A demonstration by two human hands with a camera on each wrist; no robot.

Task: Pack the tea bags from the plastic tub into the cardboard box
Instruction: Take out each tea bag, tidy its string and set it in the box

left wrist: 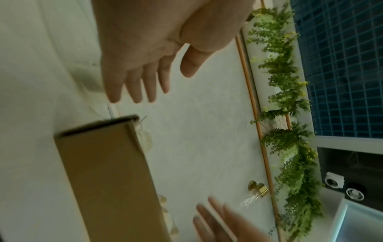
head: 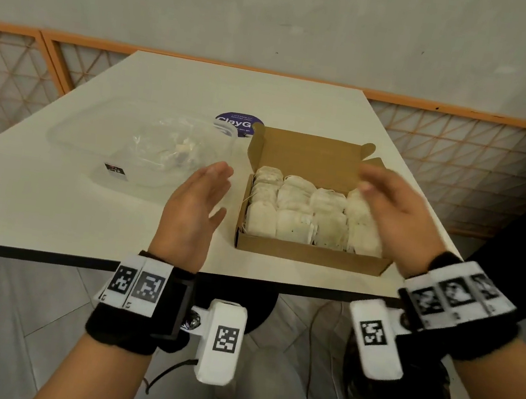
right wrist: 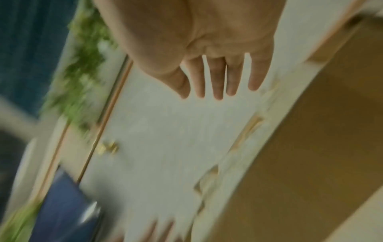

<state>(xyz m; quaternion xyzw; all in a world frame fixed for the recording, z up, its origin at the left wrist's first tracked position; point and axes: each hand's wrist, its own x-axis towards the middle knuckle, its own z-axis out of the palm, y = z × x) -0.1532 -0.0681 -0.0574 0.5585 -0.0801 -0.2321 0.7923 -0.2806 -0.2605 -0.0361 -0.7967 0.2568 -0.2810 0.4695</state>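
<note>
White table [head: 53, 205], pale wall behind with orange-framed lattice panels. Cardboard box [head: 311, 256] on table, right of centre, lid flap upright, packed with rows of tea bags [head: 296, 213]. Clear plastic tub [head: 101, 148] just left of box, holding crumpled clear wrap and a few scraps; small black-and-white label on near wall, unreadable. Purple round sticker [head: 236, 122] behind box, reads "ClayG", partly hidden. Left hand [head: 196, 204] beside box, fingers straight, holding nothing. Right hand [head: 399, 217] above box's right end, blurred, fingers spread, empty.
</note>
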